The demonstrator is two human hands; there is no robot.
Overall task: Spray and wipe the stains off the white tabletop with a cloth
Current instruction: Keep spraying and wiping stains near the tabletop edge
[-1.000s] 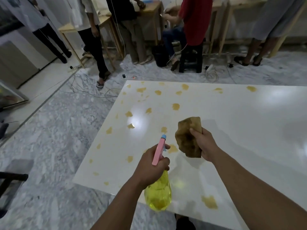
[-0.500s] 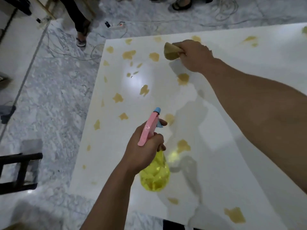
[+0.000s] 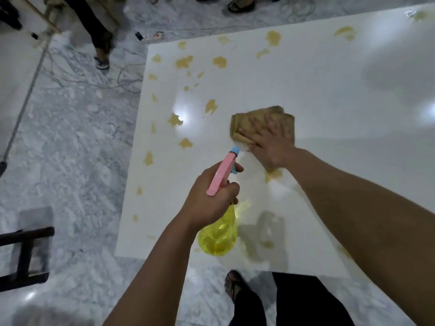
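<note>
Now R hand [image 3: 268, 144] spread flat atop cloth [image 3: 286, 123]; L hand [image 3: 211, 198] fist round spray bottle [image 3: 217, 234].

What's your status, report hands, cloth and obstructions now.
Left hand gripping spray bottle. Right hand flat on cloth, on tabletop. Stains remain. Nothing obstructing.

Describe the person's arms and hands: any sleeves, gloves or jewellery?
Both forearms are bare as far as the view shows, with no sleeves in sight. The left hand and right hand wear no gloves; no watch, bracelet or ring is visible, though the right hand is motion-blurred.
</note>
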